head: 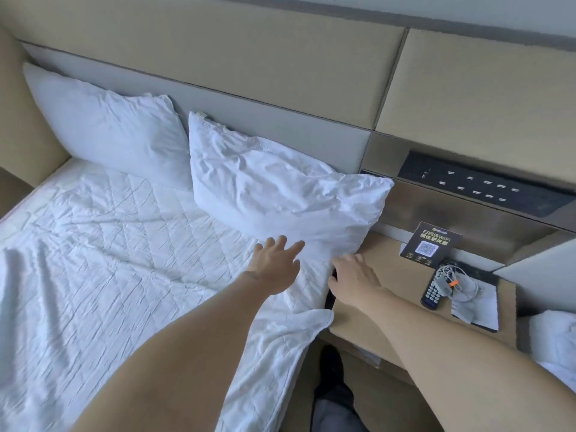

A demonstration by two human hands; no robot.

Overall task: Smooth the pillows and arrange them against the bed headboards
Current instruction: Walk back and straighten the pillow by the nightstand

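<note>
Two white, wrinkled pillows lean against the grey padded headboard [265,116]. The far pillow [103,123] rests at the left. The near pillow [280,188] slumps with its right corner hanging over the bed's edge toward the nightstand. My left hand [276,265] hovers flat with fingers spread at the near pillow's lower edge, holding nothing. My right hand [352,282] lies with fingers apart at the pillow's lower right corner, over the gap between mattress and nightstand; whether it touches the fabric is unclear.
A quilted white cover [109,260] lies rumpled across the bed. The wooden nightstand [389,275] at the right carries a black WiFi card [431,244], a remote [431,289], a cable and a notepad. A switch panel [486,185] sits above it. Another bed's white edge [558,338] shows far right.
</note>
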